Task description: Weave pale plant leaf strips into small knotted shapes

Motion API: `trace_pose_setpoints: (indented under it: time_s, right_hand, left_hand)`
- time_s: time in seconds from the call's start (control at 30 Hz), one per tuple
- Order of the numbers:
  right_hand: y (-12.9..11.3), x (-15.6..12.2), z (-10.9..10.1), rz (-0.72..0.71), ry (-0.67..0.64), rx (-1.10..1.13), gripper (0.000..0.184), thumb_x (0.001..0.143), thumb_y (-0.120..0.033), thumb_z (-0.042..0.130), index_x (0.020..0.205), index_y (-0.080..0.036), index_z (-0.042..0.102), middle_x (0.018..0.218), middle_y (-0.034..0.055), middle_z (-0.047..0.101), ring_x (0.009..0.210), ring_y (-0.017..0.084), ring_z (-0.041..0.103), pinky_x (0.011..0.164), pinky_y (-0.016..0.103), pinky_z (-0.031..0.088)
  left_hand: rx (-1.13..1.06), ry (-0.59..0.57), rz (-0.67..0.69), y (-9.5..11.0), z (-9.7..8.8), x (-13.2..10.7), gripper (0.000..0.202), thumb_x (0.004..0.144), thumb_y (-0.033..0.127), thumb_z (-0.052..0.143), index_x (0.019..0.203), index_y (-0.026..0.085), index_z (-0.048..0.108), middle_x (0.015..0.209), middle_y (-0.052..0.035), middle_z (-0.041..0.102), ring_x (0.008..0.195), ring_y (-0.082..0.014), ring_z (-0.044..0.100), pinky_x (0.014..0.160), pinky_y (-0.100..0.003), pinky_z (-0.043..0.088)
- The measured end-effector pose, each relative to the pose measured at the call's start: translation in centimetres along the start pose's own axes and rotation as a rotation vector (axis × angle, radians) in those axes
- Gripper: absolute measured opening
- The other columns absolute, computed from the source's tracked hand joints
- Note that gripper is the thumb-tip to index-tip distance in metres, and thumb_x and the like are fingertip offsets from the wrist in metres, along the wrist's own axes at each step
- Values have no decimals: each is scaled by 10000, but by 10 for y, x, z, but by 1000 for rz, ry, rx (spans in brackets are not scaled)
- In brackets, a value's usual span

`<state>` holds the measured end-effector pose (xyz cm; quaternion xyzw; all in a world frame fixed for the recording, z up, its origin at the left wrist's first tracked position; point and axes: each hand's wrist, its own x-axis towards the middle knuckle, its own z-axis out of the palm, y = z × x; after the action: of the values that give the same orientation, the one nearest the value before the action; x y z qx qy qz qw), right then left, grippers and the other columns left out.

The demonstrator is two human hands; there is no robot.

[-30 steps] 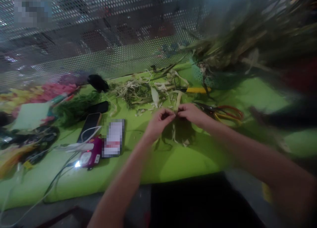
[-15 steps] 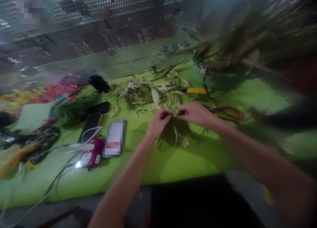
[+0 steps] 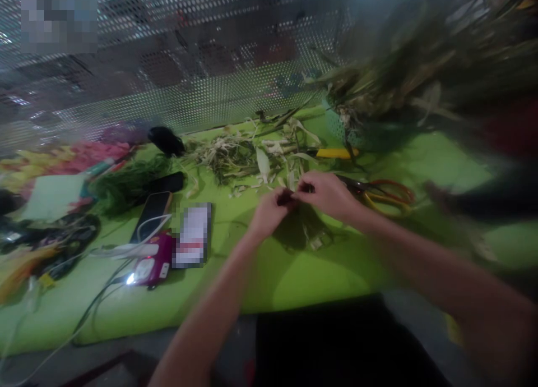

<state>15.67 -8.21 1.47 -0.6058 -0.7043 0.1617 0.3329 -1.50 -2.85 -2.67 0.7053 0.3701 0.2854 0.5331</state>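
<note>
My left hand (image 3: pixel 273 207) is closed in a pinch above the green tabletop (image 3: pixel 294 286). Fingertip to fingertip with it, my right hand (image 3: pixel 325 192) is pinched too. Whatever lies between the fingers is too small and dark to make out. Below the hands, a few thin pale plant strands (image 3: pixel 317 238) show blurred over a shadow. Just beyond the fingers spreads a pile of dried stalks and pale leaf strips (image 3: pixel 235 154). Scissors (image 3: pixel 389 196) with red and yellow handles lie beside my right wrist, their blades partly hidden behind it.
A yellow-handled tool (image 3: pixel 336 153) lies behind the hands. A green basket (image 3: pixel 347 123) overflows with dry stalks at the right. Leftward are a phone (image 3: pixel 152 213), a magenta device (image 3: pixel 157 263) with cables, a blurred-out pale rectangle (image 3: pixel 192 235) and green fibres (image 3: pixel 126 185). Perforated mesh (image 3: pixel 168 78) stands behind.
My hands have come together; the small gap between their fingertips has closed. The right hand has shifted slightly left. The strands below look fainter, and the surroundings are otherwise unchanged.
</note>
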Motion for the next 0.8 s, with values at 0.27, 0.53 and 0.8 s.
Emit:
trace_pose_setpoints:
  time_s: [0.27, 0.53, 0.8]
  right_hand:
    - [8, 6, -2, 27, -24, 229, 172, 855, -272, 599, 925, -188, 732, 867, 28, 724, 778, 161, 627, 685, 266, 425]
    - [4, 2, -1, -12, -79, 59, 73, 772, -186, 628, 779, -180, 700, 789, 15, 688, 705, 137, 583, 632, 246, 377]
    - [10, 5, 4, 36, -128, 175, 145, 842, -286, 606, 818, -179, 700, 801, 20, 704, 707, 142, 600, 632, 249, 387]
  left_hand:
    - [-214, 59, -67, -1, -3, 0, 120, 742, 246, 676, 814, 163, 629, 758, 6, 635, 731, -121, 563, 721, -249, 425]
    - [-245, 111, -87, 1, -3, -1, 138, 714, 241, 695, 805, 166, 623, 748, 8, 626, 709, -112, 548, 704, -249, 421]
    - [-129, 164, -71, 0, -6, 0, 132, 663, 170, 684, 778, 163, 619, 740, 11, 627, 706, -113, 555, 712, -258, 426]
